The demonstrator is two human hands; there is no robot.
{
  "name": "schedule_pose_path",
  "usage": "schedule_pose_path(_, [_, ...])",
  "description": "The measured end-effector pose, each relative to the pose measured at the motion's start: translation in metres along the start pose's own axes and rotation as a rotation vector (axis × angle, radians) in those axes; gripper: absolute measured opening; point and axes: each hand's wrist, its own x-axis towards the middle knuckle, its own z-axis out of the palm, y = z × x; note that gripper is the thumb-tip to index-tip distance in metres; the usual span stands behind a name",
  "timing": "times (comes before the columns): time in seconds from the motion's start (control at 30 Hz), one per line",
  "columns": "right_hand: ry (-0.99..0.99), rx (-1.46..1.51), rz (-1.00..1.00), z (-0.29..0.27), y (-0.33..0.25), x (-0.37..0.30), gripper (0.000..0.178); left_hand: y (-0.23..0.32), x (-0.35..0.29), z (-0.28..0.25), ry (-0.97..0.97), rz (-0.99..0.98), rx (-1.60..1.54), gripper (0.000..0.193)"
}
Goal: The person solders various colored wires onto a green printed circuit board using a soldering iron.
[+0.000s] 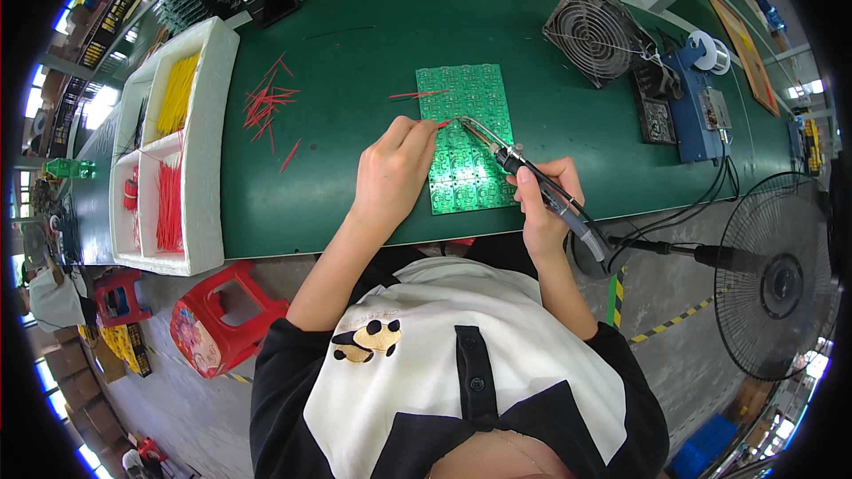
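Note:
A green panel of many small circuit boards (pixel 470 186) lies on the green bench mat. At its left edge my left hand (pixel 393 164) pinches a short red wire (pixel 444 124), whose end reaches over the board. My right hand (pixel 546 204) grips a soldering iron (pixel 555 200) with a black cable. The iron's tip meets the board close to the wire's end; whether they touch I cannot tell. More red wires (pixel 419 94) lie across the panel's upper left edge. Farther left is a loose pile of cut red wires (pixel 266 102), with a few strays below it.
A white foam box (pixel 206 151) with yellow and red wires stands at the left. A square fan (pixel 593 31), a blue soldering station (pixel 701 106) and a solder spool (pixel 708 53) sit at the right. A floor fan (pixel 781 279) and red stool (pixel 217 319) flank me.

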Motion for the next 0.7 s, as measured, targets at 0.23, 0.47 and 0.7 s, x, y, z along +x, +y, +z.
schedule_pose_path(0.23, [-0.002,-0.042,-0.054,-0.001,0.006,0.0,0.019,-0.002,-0.001,0.004,0.028,0.053,0.036,0.01])
schedule_pose_path(0.47, [0.011,-0.028,-0.046,0.0,0.002,0.0,0.019,0.0,-0.002,0.003,0.006,0.009,0.042,0.009])
schedule_pose_path(0.7, [0.129,0.23,-0.079,-0.007,0.01,0.003,0.019,-0.001,-0.002,0.002,0.024,0.076,0.043,0.011])
